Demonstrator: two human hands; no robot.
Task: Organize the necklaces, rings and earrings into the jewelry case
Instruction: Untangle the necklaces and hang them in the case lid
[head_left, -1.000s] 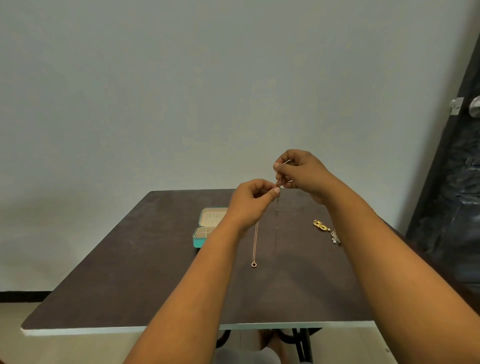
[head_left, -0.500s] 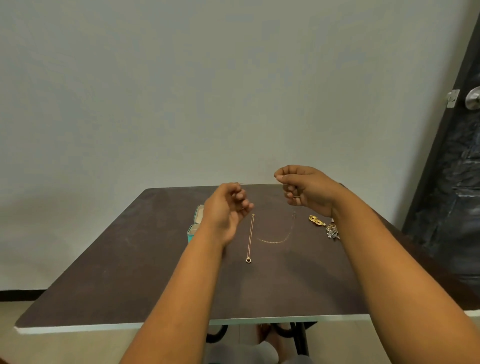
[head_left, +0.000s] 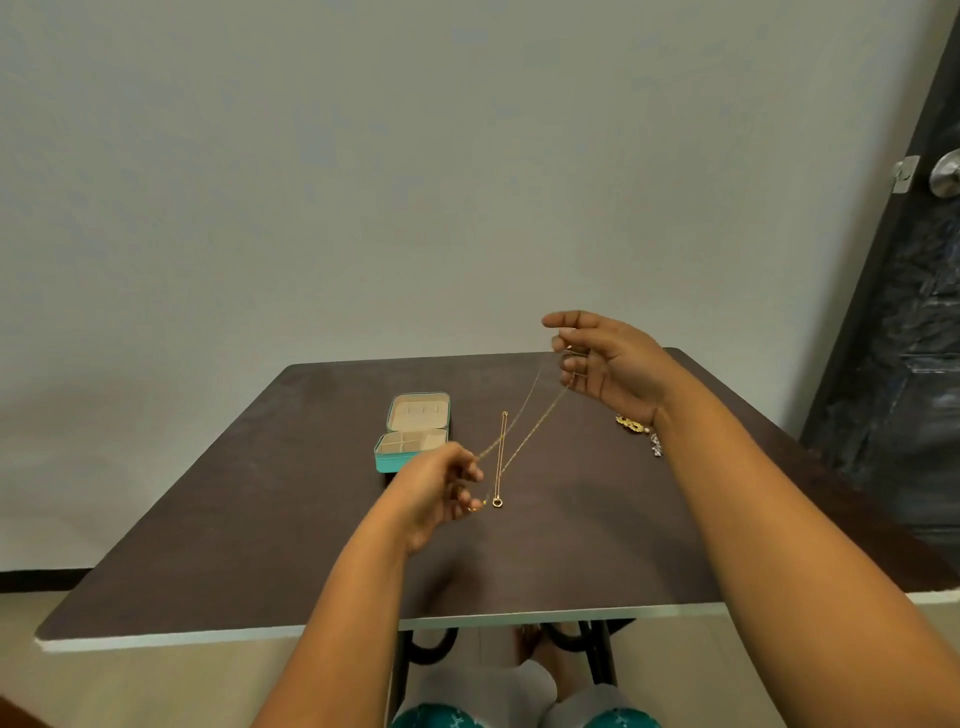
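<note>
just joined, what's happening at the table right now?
A person holds a thin gold chain stretched between both hands above the table: the left hand pinches the low end, the right hand the high end. A second necklace lies flat on the table beneath it. The teal jewelry case sits open, and earrings wait by the right wrist.

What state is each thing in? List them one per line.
jewelry case: open, lid back, on the table.
thin chain necklace: stretched in the air between both hands.
ring-pendant necklace: lying straight on the table.
earrings: loose on the table, outside the case.
left hand: pinching the chain's lower end.
right hand: holding its upper end.
</note>
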